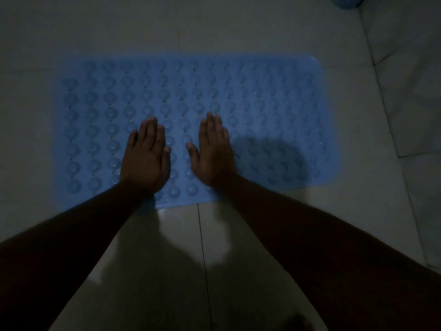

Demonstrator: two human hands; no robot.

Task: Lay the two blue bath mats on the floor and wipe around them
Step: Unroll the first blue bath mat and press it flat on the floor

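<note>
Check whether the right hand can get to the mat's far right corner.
Probably yes: the right hand rests flat on the blue mat, and bare mat surface, nothing else, lies between it and that far right corner.

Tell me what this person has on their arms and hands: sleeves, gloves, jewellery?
Nothing that shows. The left hand and right hand are ungloved, with no ring or watch visible, and the left forearm and right forearm are uncovered to the picture's edge. The light is dim, so a thin band could escape notice.
</note>
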